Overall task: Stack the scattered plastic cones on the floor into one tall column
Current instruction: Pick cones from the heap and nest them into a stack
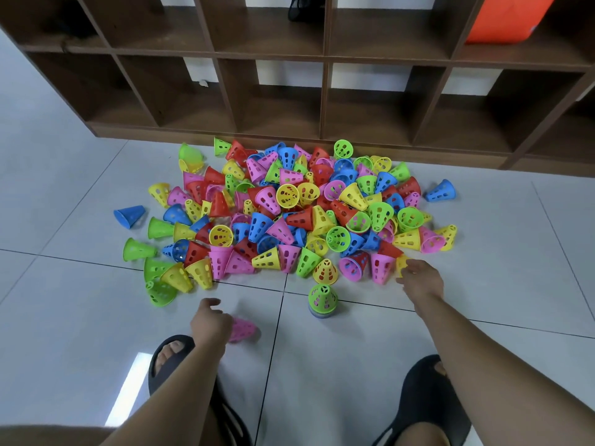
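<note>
A wide heap of perforated plastic cones [289, 207] in red, yellow, green, blue and pink covers the floor before a shelf. In front of it stands a short stack of cones [322, 300], a green cone on top. My left hand [211, 323] grips a pink cone [243, 329], blurred, low above the floor, left of the stack. My right hand [420, 278] reaches to the heap's near right edge, its fingers pinching a yellow cone [401, 263] that is partly hidden by them.
A dark wooden cubby shelf [322, 101] runs behind the heap, an orange object [505, 17] in an upper right cubby. My feet in black sandals [174, 358] [428, 394] stand on the pale tiled floor [80, 317]. A stray blue cone [441, 191] lies right of the heap.
</note>
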